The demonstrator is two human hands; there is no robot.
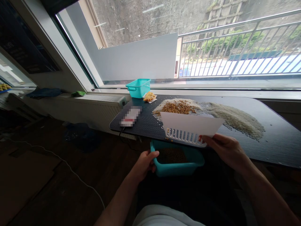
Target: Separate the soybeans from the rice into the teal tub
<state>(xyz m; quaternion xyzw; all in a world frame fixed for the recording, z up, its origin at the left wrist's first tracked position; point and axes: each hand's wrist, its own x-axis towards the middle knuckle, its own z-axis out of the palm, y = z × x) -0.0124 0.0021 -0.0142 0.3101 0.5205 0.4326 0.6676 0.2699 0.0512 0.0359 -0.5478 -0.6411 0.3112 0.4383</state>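
My left hand point(146, 162) grips the left end of a teal plastic basin point(178, 169), thumb over the rim. The basin sits below the table's front edge, with brownish grains or beans inside, dim in the shade. My right hand point(225, 146) pinches the lower right corner of a white slotted sheet point(191, 125), tilted up over the table edge. Its slots run along the lower side. Behind the sheet lie golden-brown beans point(177, 107) on a spread of white rice point(195, 103). A few beans rest near the edge beneath the slots.
A longer heap of rice point(237, 117) covers the right of the dark table point(277, 116). At the back left stand another teal basin point(138, 88) and a yellowish crumpled item point(150, 96). A blurred-out device point(130, 116) with a cable lies left. Behind is a window.
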